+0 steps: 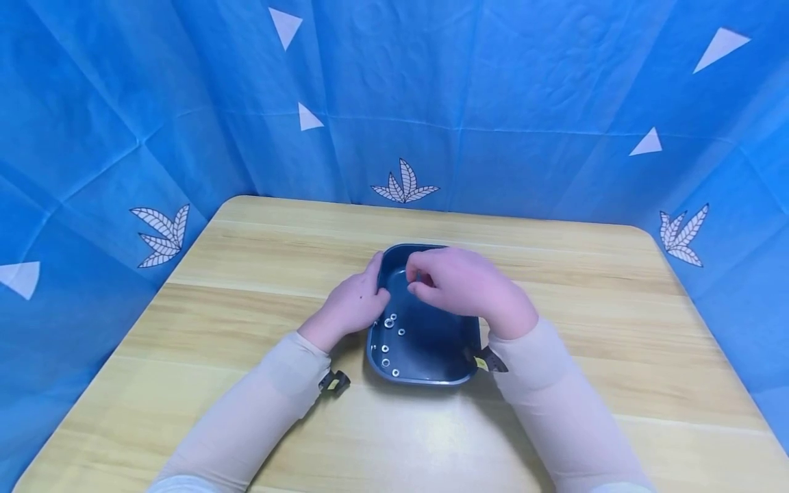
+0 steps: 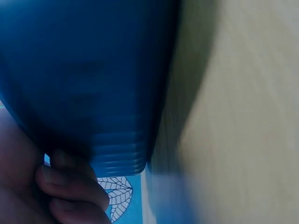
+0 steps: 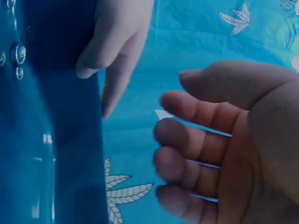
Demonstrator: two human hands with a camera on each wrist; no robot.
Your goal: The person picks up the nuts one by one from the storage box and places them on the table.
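A dark blue tray [image 1: 434,346] with rounded corners is at the middle of the table. Several small silver nuts [image 1: 389,323] lie inside it, gathered along its left side. My left hand [image 1: 354,301] grips the tray's left wall, thumb over the rim; its curled fingers [image 2: 74,186] show against the tray's outer side [image 2: 93,84] in the left wrist view. Over the far right part of the tray hovers my right hand [image 1: 465,284], apart from the nuts. Its fingers [image 3: 175,163] are loosely bent with nothing between them and the thumb, as the right wrist view shows.
The light wooden table [image 1: 246,294] extends on all sides of the tray. Behind it and at both sides hangs a blue cloth [image 1: 524,103] printed with white triangles and leaves. A dark strap [image 1: 335,382] is at the left wrist, another [image 1: 493,359] at the right.
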